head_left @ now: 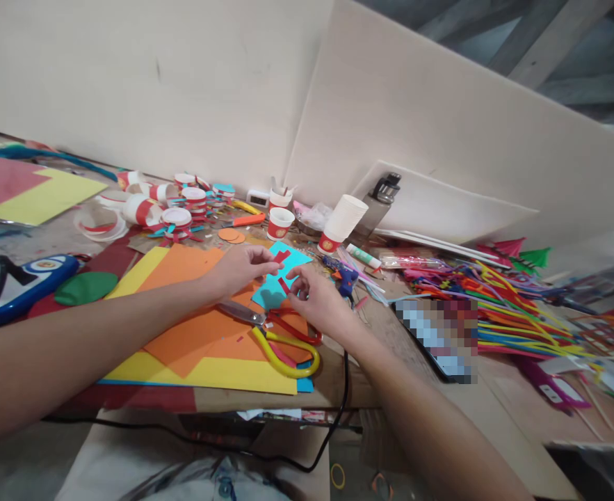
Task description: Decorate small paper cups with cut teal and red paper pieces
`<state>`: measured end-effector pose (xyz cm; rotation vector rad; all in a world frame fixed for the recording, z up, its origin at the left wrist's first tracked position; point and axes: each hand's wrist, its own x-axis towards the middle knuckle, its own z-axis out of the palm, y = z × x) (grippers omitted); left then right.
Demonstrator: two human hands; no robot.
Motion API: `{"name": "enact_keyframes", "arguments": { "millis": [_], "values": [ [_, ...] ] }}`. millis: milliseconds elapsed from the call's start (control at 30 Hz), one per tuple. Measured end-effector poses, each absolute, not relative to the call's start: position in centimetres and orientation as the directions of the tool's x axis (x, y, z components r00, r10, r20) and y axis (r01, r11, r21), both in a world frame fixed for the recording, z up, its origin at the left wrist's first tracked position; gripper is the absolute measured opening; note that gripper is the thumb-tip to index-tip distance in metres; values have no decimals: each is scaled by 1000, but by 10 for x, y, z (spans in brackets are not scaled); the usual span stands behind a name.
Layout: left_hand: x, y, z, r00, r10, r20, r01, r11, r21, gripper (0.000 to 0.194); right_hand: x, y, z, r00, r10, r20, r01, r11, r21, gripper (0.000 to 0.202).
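Above a cyan paper sheet, my left hand pinches a small red paper piece between thumb and fingers. Opposite it, my right hand has its fingers curled on a narrow red paper strip. Scissors with one yellow and one red handle lie just below both hands, on orange paper. Under that are yellow sheets. Tiny red scraps are scattered by the scissors.
Behind my hands stand paper cups, a tall cup stack and a bottle. A blue glue gun and a phone lie to the right, before colourful pipe cleaners. Decorated cup pieces crowd the left.
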<state>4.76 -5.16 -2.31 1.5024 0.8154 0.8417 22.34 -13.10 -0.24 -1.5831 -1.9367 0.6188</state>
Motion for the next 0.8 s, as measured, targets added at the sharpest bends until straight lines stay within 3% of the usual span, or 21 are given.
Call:
{"name": "enact_keyframes", "arguments": {
  "millis": [133,300,433,500,600,800],
  "values": [
    [47,-48,-27,615,776,141,116,-266,957,17,221,-134,7,-189,981,47,793,181,-581,31],
    [47,-49,-28,666,738,108,82,-217,973,16,221,-135,13,-181,980,86,777,197,-598,33],
    [46,-48,-24,614,782,108,41,-169,985,17,223,-155,21,-114,969,219,851,209,-483,23],
    [45,-46,-23,562,821,104,3,-128,992,19,222,-170,25,-240,968,68,855,244,-458,4],
    [44,-45,-24,515,853,89,-36,-82,996,23,218,-187,26,-323,935,-146,891,248,-379,4],
    [46,-50,-23,520,853,51,-37,-36,999,23,201,-186,22,-285,910,-301,955,244,-168,8]
  ]
}}
